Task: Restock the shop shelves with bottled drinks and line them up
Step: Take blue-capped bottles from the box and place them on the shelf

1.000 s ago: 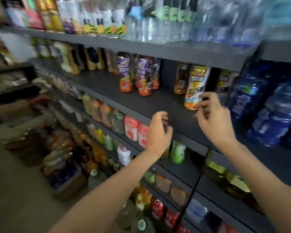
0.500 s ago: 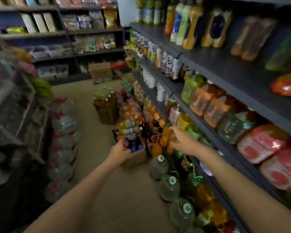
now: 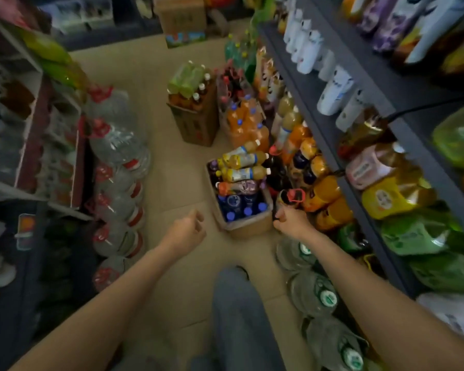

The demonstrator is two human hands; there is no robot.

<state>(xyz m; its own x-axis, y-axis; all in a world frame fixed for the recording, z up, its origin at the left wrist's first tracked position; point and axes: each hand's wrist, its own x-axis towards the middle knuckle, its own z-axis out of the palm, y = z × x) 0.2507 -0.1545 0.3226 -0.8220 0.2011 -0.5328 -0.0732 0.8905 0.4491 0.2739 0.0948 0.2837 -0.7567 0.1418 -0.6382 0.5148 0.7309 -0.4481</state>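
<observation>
Fingers of the left hand (image 3: 184, 232): loosely curled, holding nothing, hanging over bare floor (image 3: 172, 162). Far to their left, stacked water jugs (image 3: 115, 145) with red caps against a rack.

Just right of those fingers: open cardboard box (image 3: 252, 226) on the floor, stock for the shelves. Contents: yellow-labelled bottles (image 3: 244, 167) lying crosswise on top, one orange-capped bottle (image 3: 236, 187) beneath them, blue-capped bottles (image 3: 239, 207) standing at the near end.

Fingers of the right hand (image 3: 292, 222): curled at the box's right corner, beside a dark bottle with a red handle (image 3: 292, 196); whether they grip anything cannot be told, since only the back of the hand shows.

Right of those fingers: orange juice bottles (image 3: 327, 196) on the floor, then dark shelves (image 3: 364, 76) carrying white bottles (image 3: 332, 89) and coloured pouches (image 3: 397, 194).

Handling advice, as a judgement: take the loose crosswise bottles first, one per hand round the body below the cap, lifting straight up so the others do not roll. Leave the upright blue-capped ones until the top layer is gone. Stand each bottle label outward on the shelf, flush with its neighbours.
</observation>
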